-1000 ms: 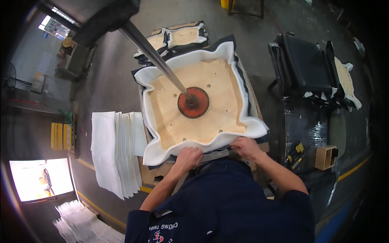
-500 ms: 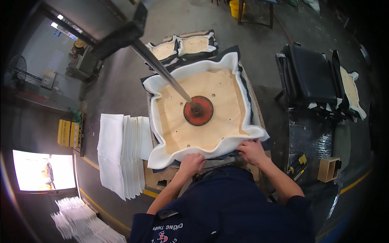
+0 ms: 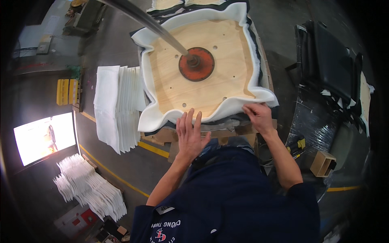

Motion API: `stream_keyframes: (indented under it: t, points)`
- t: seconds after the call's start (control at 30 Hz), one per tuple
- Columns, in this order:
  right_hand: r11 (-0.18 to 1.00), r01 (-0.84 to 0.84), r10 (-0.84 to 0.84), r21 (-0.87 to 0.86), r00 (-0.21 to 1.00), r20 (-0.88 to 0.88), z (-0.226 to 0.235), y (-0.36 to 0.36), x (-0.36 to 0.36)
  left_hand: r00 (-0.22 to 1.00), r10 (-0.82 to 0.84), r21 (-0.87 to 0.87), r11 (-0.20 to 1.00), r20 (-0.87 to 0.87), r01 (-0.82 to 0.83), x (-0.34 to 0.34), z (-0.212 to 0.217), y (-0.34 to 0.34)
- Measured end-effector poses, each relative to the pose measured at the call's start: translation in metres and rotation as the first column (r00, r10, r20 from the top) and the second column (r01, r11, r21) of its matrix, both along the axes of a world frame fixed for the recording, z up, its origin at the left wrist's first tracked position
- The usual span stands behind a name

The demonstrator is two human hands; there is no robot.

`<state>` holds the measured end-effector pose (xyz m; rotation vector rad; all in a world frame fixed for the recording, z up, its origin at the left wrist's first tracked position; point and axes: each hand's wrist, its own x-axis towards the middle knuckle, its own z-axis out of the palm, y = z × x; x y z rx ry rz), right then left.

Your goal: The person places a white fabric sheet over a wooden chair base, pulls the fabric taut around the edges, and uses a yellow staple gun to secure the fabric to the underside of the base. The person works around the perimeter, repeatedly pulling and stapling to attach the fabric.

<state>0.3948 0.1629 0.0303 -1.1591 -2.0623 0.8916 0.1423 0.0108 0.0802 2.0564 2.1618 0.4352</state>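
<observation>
In front of me lies a square plywood panel [image 3: 162, 95] with several small holes. White padding [image 3: 194, 115] rises in a wavy border around it, and dark cover material [image 3: 152, 131] shows beneath. A red round disc [image 3: 206, 65] on a metal rod [image 3: 154, 24] presses on the panel's middle. My left hand [image 3: 189, 135] is open, fingers spread over the padding's near edge, fingertips reaching the wood's edge. Near the right front corner, my right hand [image 3: 260, 117] has its fingers curled closed on the padding's edge; its fingertips are partly hidden.
White padding sheets [image 3: 117, 105] stand stacked at the left, with another pile [image 3: 89, 184] at the lower left. Black upholstered pads [image 3: 332, 56] lean at the right. A small wooden box [image 3: 323, 163] and yellow-and-black tools [image 3: 298, 146] lie on the right. Smaller padded panels [image 3: 166, 5] lie beyond.
The view has tipped, so the panel sits higher in it. My left hand has opened from curled fingers and reaches over the padding's edge. My right hand stays by the right front corner.
</observation>
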Motion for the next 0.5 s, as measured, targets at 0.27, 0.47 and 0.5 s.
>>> stream_keyframes:
  t: [0.27,0.47,0.5]
  points:
    - [0.918,0.385,-0.390,-0.099,0.920,-0.042,0.046,-0.035,0.049,1.000,-0.030,-0.358,0.933,0.005,0.030,0.029,-0.036,0.073]
    - [0.471,0.678,-0.844,-0.564,0.532,-0.066,-0.014,-0.163,0.123,0.933,-0.351,-0.162,0.919,0.080,0.359,0.043,-0.051,0.093]
    - [0.374,0.670,-0.886,-0.641,0.464,-0.032,-0.031,-0.179,0.131,0.909,-0.412,-0.137,0.898,0.065,0.417,0.043,-0.048,0.099]
